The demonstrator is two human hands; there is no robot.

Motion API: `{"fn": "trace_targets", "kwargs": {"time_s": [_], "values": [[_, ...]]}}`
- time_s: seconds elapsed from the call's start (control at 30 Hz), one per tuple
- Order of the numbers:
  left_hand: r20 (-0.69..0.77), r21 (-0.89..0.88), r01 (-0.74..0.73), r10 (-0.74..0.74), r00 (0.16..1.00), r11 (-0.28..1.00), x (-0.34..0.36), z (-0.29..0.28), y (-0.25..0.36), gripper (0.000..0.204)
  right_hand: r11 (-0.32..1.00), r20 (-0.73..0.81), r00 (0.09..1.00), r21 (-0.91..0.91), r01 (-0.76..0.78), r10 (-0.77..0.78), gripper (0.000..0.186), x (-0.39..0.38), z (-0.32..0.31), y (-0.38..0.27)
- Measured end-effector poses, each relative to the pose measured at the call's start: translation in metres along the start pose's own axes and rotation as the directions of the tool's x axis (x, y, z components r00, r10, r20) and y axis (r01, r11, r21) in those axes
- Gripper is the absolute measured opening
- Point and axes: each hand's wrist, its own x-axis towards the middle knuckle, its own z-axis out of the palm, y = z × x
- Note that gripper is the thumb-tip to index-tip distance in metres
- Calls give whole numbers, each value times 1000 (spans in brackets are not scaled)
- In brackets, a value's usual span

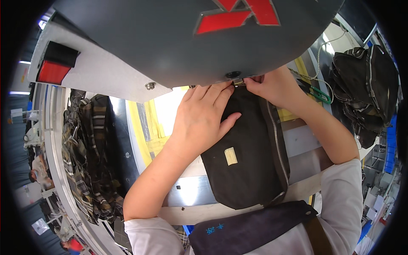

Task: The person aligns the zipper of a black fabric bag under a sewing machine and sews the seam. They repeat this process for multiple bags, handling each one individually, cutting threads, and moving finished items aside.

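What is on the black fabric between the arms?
The black fabric carries a zipper, a pale patch and the left hand; the right hand is at its far edge. What the hands cover is hidden.

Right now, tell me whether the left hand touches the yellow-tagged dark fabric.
Touching: the head view shows the left hand with its thumb lying on the yellow-tagged dark fabric.

From the wearer's head, the left fisheye camera of a side-by-side pair looked steeply down over the table (187, 194), close above the left hand (202, 114) and right hand (275, 88). A dark grey machine housing (182, 49) loomed nearer, blocking the upper middle. White sleeves (154, 236) entered from below; straight edges bowed toward the round, black rim.
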Motion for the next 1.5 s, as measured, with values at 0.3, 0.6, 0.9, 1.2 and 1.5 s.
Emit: {"fn": "trace_targets", "kwargs": {"time_s": [0.3,0.6,0.9,1.2,1.5], "values": [[9,-22,32,-32,999,999,0,-1,0,46,996,23,1000,89,-15,13,11,2,0,-1],[14,-28,31,-30,999,999,1,-2,0,46,995,47,999,101,-3,-2,12,4,-1,3],[4,-21,28,-28,1000,999,0,-1,1,45,913,67,997,-404,62,-39,22,-7,-14,-18],[2,0,23,-23,1000,1000,1,-2,3,46,998,95,994,-45,-44,48,21,-3,-9,-14],[3,9,17,-17,1000,1000,1,-1,2,46,997,156,985,-14,-72,74,20,0,-9,-11]]}}
